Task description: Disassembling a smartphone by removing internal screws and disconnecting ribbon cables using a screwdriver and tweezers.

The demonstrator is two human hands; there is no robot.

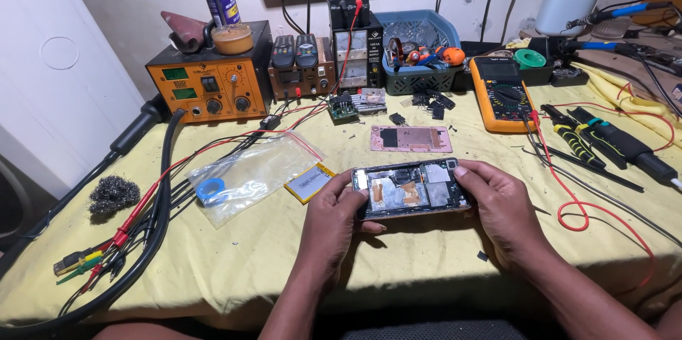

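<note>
At the middle of the yellow-covered bench (pixel 249 262), we hold an opened phone (pixel 410 189) between both hands, its back removed and its boards and shields facing up. Our left hand (pixel 334 223) grips its left end, thumb pressed on the inner parts; our right hand (pixel 501 201) clasps the right end, fingers curled around the edge. At twelve o'clock from the phone lies a pink back cover (pixel 410 139). At nine o'clock sits a flat yellow battery (pixel 310 182), touching a clear plastic bag (pixel 249 173). At two o'clock rests an orange multimeter (pixel 501 93). At ten o'clock stands an orange soldering station (pixel 209 81).
</note>
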